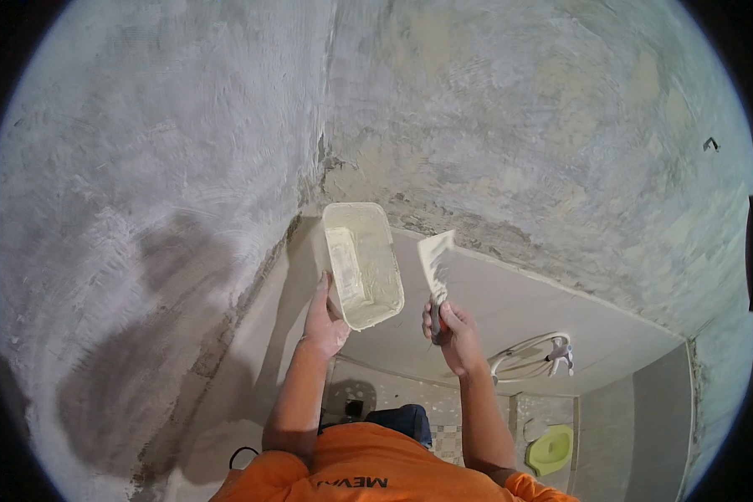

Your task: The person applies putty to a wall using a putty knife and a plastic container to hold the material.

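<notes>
My left hand (325, 322) grips a pale plastic tub (383, 276) by its side, its opening turned toward me. Cream-coloured filler coats the inside walls of the tub. In my right hand (458, 335) is a putty knife (435, 258), held by its dark handle with the blade pointing up and away. Pale filler is smeared over the blade. The knife is to the right of the tub and apart from it. Both are in front of the corner where two plastered walls meet.
Rough grey plaster covers the left wall (142, 125) and the far wall (510, 125), above smooth panels (468, 284). A hand shower with a looped hose (559, 356) hangs at lower right. Below is a yellow-green squat toilet (550, 450). A small hook (710, 145) sticks out at right.
</notes>
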{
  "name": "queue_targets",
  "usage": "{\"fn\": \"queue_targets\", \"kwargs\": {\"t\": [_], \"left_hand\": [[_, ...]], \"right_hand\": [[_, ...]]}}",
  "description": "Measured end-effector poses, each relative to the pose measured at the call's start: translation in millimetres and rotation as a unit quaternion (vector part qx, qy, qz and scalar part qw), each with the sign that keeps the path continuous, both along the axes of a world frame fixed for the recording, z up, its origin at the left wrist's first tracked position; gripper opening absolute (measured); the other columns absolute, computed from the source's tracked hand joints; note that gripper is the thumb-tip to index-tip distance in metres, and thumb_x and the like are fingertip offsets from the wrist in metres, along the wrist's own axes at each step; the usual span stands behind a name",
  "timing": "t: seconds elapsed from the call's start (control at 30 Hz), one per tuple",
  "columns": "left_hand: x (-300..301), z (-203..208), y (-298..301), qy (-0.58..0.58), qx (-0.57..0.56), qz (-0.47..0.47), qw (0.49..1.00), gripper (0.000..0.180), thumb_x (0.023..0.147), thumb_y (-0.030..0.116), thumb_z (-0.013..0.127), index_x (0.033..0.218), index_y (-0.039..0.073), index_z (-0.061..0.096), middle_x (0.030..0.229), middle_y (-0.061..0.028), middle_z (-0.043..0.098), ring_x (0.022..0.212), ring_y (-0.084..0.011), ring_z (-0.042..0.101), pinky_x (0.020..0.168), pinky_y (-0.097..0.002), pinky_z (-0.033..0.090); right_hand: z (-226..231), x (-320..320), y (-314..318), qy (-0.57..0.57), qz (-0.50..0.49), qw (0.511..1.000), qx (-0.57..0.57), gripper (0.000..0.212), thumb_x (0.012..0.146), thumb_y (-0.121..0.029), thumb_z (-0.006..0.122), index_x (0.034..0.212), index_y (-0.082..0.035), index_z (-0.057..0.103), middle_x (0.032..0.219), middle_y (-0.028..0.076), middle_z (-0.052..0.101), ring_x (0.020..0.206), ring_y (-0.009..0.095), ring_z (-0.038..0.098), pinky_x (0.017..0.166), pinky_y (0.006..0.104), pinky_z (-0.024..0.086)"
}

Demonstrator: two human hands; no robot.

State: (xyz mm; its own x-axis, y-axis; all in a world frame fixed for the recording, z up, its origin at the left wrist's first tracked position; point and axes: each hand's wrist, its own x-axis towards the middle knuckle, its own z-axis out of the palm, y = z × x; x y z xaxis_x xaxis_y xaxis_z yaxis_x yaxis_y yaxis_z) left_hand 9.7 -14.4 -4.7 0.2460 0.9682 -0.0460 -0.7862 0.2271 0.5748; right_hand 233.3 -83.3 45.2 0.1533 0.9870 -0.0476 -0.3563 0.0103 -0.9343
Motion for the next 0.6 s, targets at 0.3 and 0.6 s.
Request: {"fn": "queue_targets", "kwargs": {"t": [0.3, 0.6], "left_hand": [[45, -4, 9, -0.082, -0.015, 0.072, 0.994, 0.063, 0.103, 0.046, 0.054, 0.153, 0.011, 0.036, 0.145, -0.0089, 0.048, 0.134, -0.0246, 0.048, 0.109, -0.043, 0.043], [37, 18, 11, -0.103, -0.02, 0.109, 0.988, 0.076, 0.101, 0.055, 0.052, 0.156, 0.008, 0.029, 0.152, -0.0106, 0.042, 0.138, -0.0278, 0.044, 0.115, -0.0444, 0.038]], "right_hand": [[-29, -34, -33, -0.085, 0.035, 0.995, -0.028, 0.037, 0.108, -0.035, 0.05, 0.094, -0.003, 0.062, 0.068, -0.003, 0.048, 0.058, 0.008, 0.043, 0.052, 0.0259, 0.036], [-101, 8, -51, -0.086, 0.102, 0.983, -0.125, 0.032, 0.106, -0.035, 0.055, 0.097, -0.005, 0.062, 0.068, -0.003, 0.047, 0.058, 0.007, 0.043, 0.051, 0.0247, 0.034]]}}
